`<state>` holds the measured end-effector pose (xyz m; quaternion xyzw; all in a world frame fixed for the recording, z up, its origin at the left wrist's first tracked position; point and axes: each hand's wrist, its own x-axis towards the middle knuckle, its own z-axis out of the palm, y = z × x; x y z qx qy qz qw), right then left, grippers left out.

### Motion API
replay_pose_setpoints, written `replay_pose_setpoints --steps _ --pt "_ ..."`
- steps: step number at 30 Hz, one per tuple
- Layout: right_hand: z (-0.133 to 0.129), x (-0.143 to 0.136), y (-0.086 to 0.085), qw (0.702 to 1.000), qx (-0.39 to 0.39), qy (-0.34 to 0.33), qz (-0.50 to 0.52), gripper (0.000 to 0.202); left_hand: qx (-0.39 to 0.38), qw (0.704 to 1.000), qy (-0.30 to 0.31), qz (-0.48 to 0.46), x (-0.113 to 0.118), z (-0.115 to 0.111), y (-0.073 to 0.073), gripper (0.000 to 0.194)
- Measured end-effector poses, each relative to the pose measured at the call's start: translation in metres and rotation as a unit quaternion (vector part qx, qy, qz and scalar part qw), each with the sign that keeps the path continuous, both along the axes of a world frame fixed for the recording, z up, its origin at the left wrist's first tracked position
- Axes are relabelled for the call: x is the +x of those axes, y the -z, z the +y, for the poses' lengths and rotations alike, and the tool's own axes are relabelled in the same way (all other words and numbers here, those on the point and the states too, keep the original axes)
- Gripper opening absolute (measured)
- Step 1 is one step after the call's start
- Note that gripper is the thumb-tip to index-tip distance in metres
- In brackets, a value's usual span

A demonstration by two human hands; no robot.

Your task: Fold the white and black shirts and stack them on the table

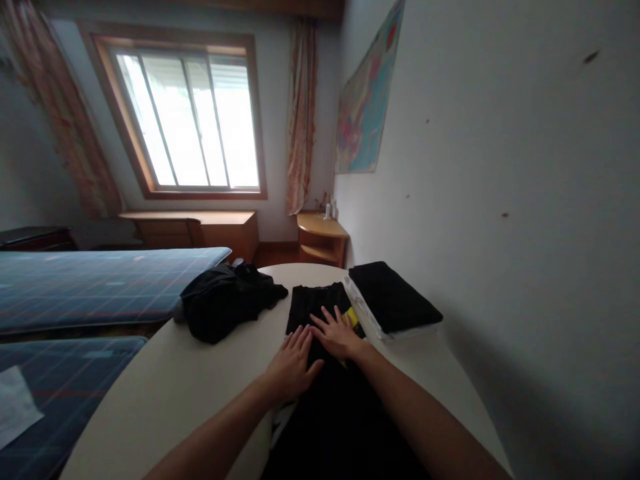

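A black T-shirt [305, 303] with a yellow patch lies folded narrow on the round white table [210, 393], its neckline pointing away from me. My left hand [294, 365] rests flat on its left side, fingers stretched out. On the upper right part of the shirt, beside the yellow patch, my right hand [336, 333] lies flat with its fingers spread. The two hands nearly meet at the fingertips. The shirt's near end merges with other black cloth close to my body, so where it ends I cannot tell.
A crumpled heap of black clothing [225, 300] sits at the table's left far edge. To the right lies a neat stack of folded clothes [393, 297], black over white. Plaid mattresses [100, 287] border the table on the left; a white wall [525, 280] stands on the right.
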<state>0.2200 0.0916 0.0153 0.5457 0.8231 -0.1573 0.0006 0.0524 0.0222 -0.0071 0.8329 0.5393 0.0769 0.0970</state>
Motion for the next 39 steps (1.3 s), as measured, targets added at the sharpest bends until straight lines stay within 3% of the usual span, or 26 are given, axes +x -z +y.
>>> replay_pose_setpoints --steps 6,11,16,21,25,30,35,39 --pt "0.040 -0.018 0.004 0.999 0.000 0.036 -0.016 0.067 -0.023 0.999 0.039 -0.001 -0.021 0.055 -0.003 0.081" --pt "0.070 -0.025 0.005 0.998 0.012 0.060 -0.008 0.065 -0.031 0.999 0.042 0.001 -0.027 0.087 -0.010 0.084" --pt "0.088 -0.027 0.007 0.997 0.027 0.068 0.013 0.064 0.026 0.999 0.041 -0.007 -0.030 0.099 -0.008 0.081" --pt "0.082 -0.026 0.004 0.995 0.050 0.072 0.039 0.070 0.057 0.998 0.026 0.001 -0.026 0.094 -0.007 0.076" --pt "0.052 -0.026 0.005 0.994 0.077 0.054 0.054 0.069 0.079 0.997 0.006 -0.003 -0.026 0.073 -0.013 0.063" --pt "-0.016 -0.025 0.010 0.991 0.130 -0.008 0.035 0.067 0.060 0.996 -0.040 -0.043 -0.046 0.019 -0.027 0.047" --pt "-0.089 -0.030 0.001 0.996 0.068 -0.037 0.033 0.072 0.000 1.000 -0.030 -0.006 -0.066 -0.039 -0.046 0.038" --pt "-0.140 -0.037 -0.005 0.996 0.005 -0.080 0.045 0.074 -0.046 0.996 -0.058 0.042 -0.068 -0.068 -0.056 0.031"
